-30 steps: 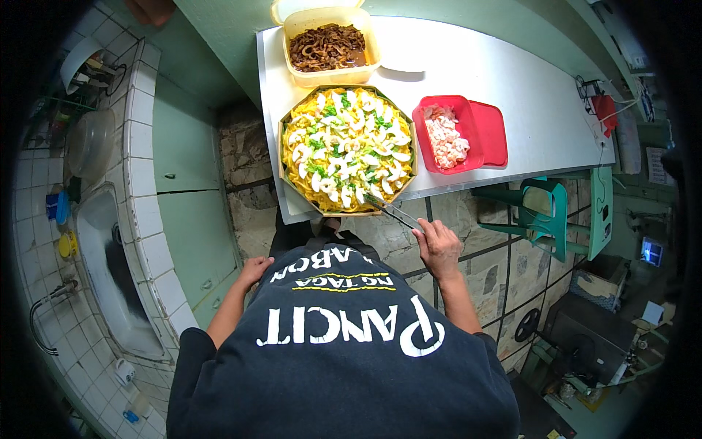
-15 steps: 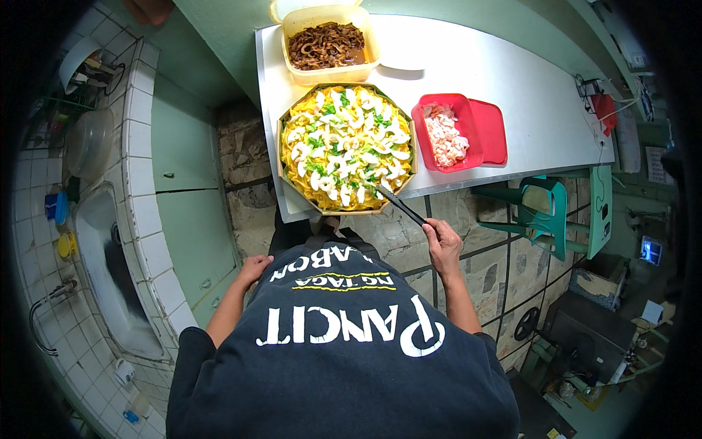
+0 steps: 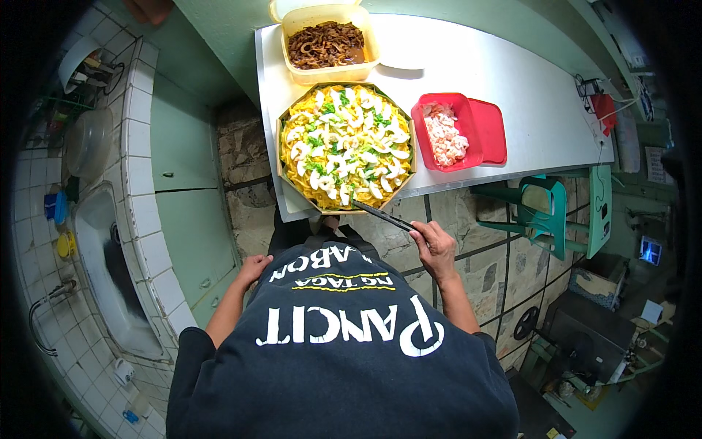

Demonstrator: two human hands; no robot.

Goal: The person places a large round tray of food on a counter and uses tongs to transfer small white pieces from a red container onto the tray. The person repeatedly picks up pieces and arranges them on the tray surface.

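My right hand is closed round the end of black tongs. Their tips touch the near edge of the noodles, which are yellow and topped with white slices and chopped green leaves. The noodles fill an eight-sided tray at the table's near left corner. My left hand rests against my dark shirt at the left, its fingers curled in and partly hidden, with no object showing in it.
Behind the tray stands a yellowish tub of dark brown strips in sauce. A red container of pinkish-white shrimp-like pieces sits to its right on the white table. A green chair stands beyond the table's front edge. A tiled sink lies left.
My right hand has shifted slightly left and nearer to me. The tongs' tips have slid left along the near edge of the noodles. My left hand has stayed put.
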